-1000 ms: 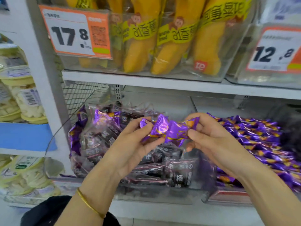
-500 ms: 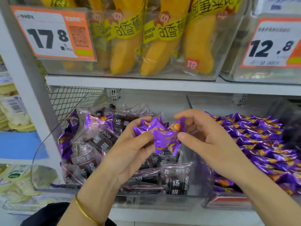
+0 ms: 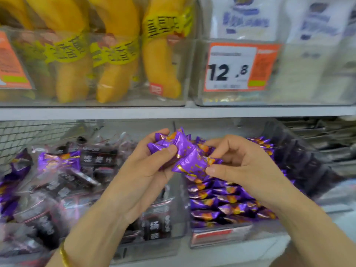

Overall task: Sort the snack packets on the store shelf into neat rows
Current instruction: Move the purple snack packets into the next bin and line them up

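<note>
Both hands, left hand [image 3: 142, 170] and right hand [image 3: 238, 166], pinch purple packets [image 3: 185, 155].

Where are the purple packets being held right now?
Head view, centre: the purple packets are gripped between left hand and right hand, before the lower bins.

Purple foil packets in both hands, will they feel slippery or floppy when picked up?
Probably slippery: the purple packets have glossy foil wrappers. Likely light, since the left hand holds several while the right hand pinches one by its edge. Their crimped ends look floppy.
</note>
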`<state>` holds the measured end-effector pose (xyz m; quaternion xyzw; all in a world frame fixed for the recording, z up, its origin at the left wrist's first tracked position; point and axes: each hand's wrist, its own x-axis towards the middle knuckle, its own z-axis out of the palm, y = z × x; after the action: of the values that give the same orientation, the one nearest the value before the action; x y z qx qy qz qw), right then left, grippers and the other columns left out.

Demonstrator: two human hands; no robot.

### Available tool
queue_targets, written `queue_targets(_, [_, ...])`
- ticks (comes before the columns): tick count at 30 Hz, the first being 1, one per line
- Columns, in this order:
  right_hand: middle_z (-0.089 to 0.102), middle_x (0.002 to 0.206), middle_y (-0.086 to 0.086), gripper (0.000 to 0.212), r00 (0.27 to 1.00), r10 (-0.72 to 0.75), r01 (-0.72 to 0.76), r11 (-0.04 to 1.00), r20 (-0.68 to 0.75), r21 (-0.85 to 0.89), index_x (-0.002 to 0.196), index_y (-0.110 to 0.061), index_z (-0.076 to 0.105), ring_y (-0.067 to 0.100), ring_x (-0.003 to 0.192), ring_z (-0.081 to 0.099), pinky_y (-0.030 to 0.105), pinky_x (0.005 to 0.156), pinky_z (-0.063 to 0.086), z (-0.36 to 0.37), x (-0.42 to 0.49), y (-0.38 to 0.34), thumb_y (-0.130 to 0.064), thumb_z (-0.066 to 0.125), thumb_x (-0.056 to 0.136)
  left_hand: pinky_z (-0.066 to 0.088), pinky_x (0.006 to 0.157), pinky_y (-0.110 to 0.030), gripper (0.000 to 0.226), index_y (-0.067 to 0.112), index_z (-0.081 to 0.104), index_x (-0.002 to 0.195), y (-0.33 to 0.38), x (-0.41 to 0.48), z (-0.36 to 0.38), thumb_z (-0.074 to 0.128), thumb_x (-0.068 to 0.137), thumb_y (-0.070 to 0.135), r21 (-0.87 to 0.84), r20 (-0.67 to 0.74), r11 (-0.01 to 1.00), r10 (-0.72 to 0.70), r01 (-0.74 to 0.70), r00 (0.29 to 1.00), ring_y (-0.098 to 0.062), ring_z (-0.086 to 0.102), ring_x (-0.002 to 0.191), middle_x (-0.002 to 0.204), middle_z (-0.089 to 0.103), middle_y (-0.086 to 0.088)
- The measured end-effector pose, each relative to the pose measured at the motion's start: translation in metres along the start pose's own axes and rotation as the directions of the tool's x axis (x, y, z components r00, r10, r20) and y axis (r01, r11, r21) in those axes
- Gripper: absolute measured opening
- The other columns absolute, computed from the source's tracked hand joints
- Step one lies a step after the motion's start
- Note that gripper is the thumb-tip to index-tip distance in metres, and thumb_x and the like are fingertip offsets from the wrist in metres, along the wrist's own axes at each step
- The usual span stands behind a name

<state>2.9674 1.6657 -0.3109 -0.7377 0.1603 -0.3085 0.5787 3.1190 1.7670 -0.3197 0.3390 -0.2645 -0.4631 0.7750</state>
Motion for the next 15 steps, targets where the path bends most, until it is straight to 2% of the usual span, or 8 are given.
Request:
queue_targets(3, [0.071,0.088,-0.007,0.032,0.997,0.011,-0.015,0.999,-0.077,-0.048,0.06,-0.015,0.06,0.002,0.074,0.066,0.015,0.061,0.05,-0.049,-0.018,-0.004,0.015,0.069,0.063,0.058,0.074,-0.032,0.029,0.005,0.054,0.106,-0.029,0.017,0.033,0.051,0.08,-0.007,-0.012,-0.015,0.997,-0.08,0.08,0.997,-0.02,0.065,0.077,0.087,0.066,-0.014])
queue_targets(5, [0.071,0.087,-0.003,0.026,0.985,-0.004,-0.017,0.993,-0.174,-0.114,0.061,-0.014,0.059,0.004,0.074,0.067,0.016,0.063,0.051,-0.09,-0.026,-0.006,0.008,0.071,0.059,0.057,0.079,-0.034,0.022,0.005,0.052,0.104,-0.05,0.032,0.051,0.047,0.087,-0.008,0.046,-0.044,0.993,-0.11,0.112,0.993,-0.022,0.062,0.085,0.089,0.061,-0.014])
queue_targets(7, [0.071,0.083,-0.003,0.03,0.964,-0.025,-0.055,0.955,-0.266,-0.291,0.064,-0.016,0.057,0.007,0.076,0.067,0.018,0.068,0.052,-0.137,-0.027,-0.004,0.009,0.073,0.061,0.055,0.086,-0.039,0.019,0.007,0.051,0.103,-0.069,0.047,0.063,0.047,0.09,-0.006,0.101,-0.078,0.985,-0.131,0.139,0.988,-0.023,0.06,0.088,0.087,0.058,-0.012])
queue_targets(8, [0.07,0.081,-0.002,0.033,0.958,-0.046,-0.089,0.89,-0.283,-0.448,0.064,-0.018,0.056,0.009,0.075,0.067,0.019,0.069,0.051,-0.16,-0.026,0.0,0.009,0.075,0.064,0.053,0.09,-0.041,0.018,0.008,0.051,0.102,-0.078,0.054,0.068,0.048,0.09,-0.006,0.111,-0.093,0.982,-0.146,0.156,0.985,-0.023,0.06,0.085,0.084,0.058,-0.01])
queue_targets(10, [0.066,0.074,0.001,0.03,0.963,-0.056,-0.164,0.66,-0.265,-0.733,0.066,-0.018,0.055,0.014,0.064,0.06,0.015,0.06,0.042,-0.197,-0.016,0.008,0.001,0.078,0.067,0.048,0.096,-0.044,0.017,0.008,0.052,0.102,-0.094,0.065,0.077,0.05,0.09,-0.004,0.118,-0.112,0.976,-0.172,0.185,0.979,-0.02,0.06,0.078,0.08,0.058,-0.007])
queue_targets(11, [0.063,0.072,0.003,0.027,0.97,-0.043,-0.178,0.548,-0.24,-0.817,0.068,-0.016,0.056,0.016,0.061,0.056,0.015,0.055,0.038,-0.21,-0.01,0.014,-0.002,0.079,0.067,0.047,0.097,-0.044,0.018,0.007,0.052,0.104,-0.102,0.069,0.08,0.051,0.09,-0.004,0.12,-0.116,0.973,-0.184,0.197,0.976,-0.02,0.058,0.077,0.082,0.058,-0.008])
queue_targets(13, [0.061,0.074,0.005,0.021,0.99,0.035,-0.138,0.376,-0.134,-0.916,0.073,-0.011,0.06,0.021,0.069,0.057,0.019,0.057,0.035,-0.225,0.003,0.025,-0.003,0.078,0.066,0.047,0.097,-0.044,0.023,0.006,0.053,0.11,-0.114,0.074,0.083,0.053,0.089,-0.003,0.125,-0.113,0.968,-0.204,0.217,0.972,-0.022,0.055,0.084,0.092,0.056,-0.011])
queue_targets(15, [0.065,0.083,0.008,0.02,0.988,0.15,-0.08,0.311,-0.034,-0.947,0.078,-0.007,0.063,0.024,0.08,0.059,0.023,0.065,0.038,-0.23,0.015,0.038,-0.003,0.078,0.066,0.048,0.097,-0.043,0.028,0.006,0.053,0.115,-0.123,0.078,0.083,0.055,0.088,-0.002,0.142,-0.096,0.963,-0.217,0.229,0.971,-0.025,0.057,0.097,0.105,0.055,-0.014])
